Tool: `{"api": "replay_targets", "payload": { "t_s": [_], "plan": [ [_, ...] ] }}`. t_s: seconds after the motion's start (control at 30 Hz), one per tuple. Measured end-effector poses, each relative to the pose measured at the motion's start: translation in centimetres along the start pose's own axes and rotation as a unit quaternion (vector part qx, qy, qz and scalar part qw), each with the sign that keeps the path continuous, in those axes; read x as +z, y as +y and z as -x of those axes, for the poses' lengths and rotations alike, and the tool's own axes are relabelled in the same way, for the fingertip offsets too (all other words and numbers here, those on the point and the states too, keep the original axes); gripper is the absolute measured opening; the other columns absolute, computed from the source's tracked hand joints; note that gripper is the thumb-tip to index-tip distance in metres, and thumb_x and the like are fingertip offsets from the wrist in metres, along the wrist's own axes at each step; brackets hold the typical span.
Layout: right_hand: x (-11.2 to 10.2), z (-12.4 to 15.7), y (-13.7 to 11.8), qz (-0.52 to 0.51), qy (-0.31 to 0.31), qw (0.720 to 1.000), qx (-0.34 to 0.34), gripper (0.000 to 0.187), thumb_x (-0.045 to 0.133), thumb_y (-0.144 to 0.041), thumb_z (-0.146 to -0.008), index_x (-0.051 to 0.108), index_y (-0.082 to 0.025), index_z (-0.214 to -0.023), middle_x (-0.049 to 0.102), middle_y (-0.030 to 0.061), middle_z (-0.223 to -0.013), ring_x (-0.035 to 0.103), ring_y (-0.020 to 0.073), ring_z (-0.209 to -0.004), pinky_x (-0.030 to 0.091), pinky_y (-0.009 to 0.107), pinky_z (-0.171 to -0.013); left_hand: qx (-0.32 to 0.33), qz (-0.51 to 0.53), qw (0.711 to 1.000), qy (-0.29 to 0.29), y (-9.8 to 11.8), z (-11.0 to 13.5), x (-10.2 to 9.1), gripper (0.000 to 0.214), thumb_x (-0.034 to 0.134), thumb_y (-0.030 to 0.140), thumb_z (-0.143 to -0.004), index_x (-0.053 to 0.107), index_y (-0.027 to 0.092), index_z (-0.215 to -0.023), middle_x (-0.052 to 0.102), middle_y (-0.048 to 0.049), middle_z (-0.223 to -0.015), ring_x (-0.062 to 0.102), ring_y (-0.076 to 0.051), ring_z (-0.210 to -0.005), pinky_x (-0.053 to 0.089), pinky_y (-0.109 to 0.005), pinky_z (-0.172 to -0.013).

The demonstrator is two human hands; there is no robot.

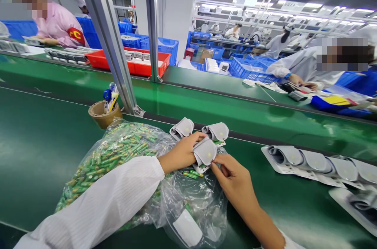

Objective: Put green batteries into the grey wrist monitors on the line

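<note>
My left hand (183,154) grips a wrist blood pressure monitor (205,151) with a rolled grey cuff, holding it over a clear plastic bag. My right hand (234,172) pinches at the monitor's lower right edge; whether a small part sits between the fingertips is hidden. Several green and gold batteries (191,173) lie just below the monitor. Many more batteries (118,154) fill the clear bag (165,209) under my left forearm. Two similar monitors, a left one (182,128) and a right one (217,131), stand right behind my hands.
More monitors (316,162) lie in a row on the green bench (35,139) at right. A brown round holder (105,113) with pens stands beside a metal post (113,44). Across the divider are a red tray (100,59) and two co-workers at their benches.
</note>
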State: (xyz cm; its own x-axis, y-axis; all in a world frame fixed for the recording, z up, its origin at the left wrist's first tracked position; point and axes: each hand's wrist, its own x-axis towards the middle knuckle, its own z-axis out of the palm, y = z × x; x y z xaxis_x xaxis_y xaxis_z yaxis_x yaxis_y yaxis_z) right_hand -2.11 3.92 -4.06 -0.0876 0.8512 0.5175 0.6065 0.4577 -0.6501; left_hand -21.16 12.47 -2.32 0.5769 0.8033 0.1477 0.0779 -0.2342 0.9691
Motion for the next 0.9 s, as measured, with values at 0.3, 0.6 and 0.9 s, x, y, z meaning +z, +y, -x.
{"api": "replay_targets", "payload": {
  "t_s": [0.3, 0.6, 0.9],
  "plan": [
    [0.3, 0.1, 0.3, 0.063, -0.027, 0.989, -0.131, 0.021, 0.056, -0.014, -0.102, 0.071, -0.024, -0.112, 0.073, 0.006, -0.094, 0.069, 0.017, -0.078, 0.056, 0.028, -0.07, 0.029, -0.091, 0.995, 0.027, -0.6, 0.0, 0.1, 0.048, 0.067, 0.017, -0.083, 0.056, 0.019, -0.13, 0.069, -0.0131, -0.126, 0.065, -0.032, -0.12, 0.05, -0.044, -0.102],
    [-0.2, 0.7, 1.5, 0.195, -0.144, 0.947, -0.211, 0.054, 0.041, -0.001, -0.095, 0.068, -0.021, -0.136, 0.074, 0.0123, -0.113, 0.065, 0.0144, -0.068, 0.049, 0.023, -0.055, 0.031, -0.118, 0.992, 0.037, -0.4, 0.2, 0.1, 0.047, 0.066, 0.017, -0.081, 0.059, 0.02, -0.128, 0.071, -0.0116, -0.121, 0.066, -0.031, -0.115, 0.051, -0.042, -0.097],
    [0.4, 0.2, 0.1, -0.095, -0.038, 0.995, -0.014, 0.02, 0.049, -0.02, -0.102, 0.069, -0.022, -0.104, 0.068, 0.0047, -0.086, 0.066, 0.0169, -0.077, 0.053, 0.027, -0.068, 0.029, -0.044, 0.997, 0.06, -0.6, -0.1, 0.0, 0.046, 0.068, 0.021, -0.084, 0.055, 0.018, -0.128, 0.073, -0.0119, -0.12, 0.07, -0.029, -0.11, 0.05, -0.04, -0.095]
  ]
}}
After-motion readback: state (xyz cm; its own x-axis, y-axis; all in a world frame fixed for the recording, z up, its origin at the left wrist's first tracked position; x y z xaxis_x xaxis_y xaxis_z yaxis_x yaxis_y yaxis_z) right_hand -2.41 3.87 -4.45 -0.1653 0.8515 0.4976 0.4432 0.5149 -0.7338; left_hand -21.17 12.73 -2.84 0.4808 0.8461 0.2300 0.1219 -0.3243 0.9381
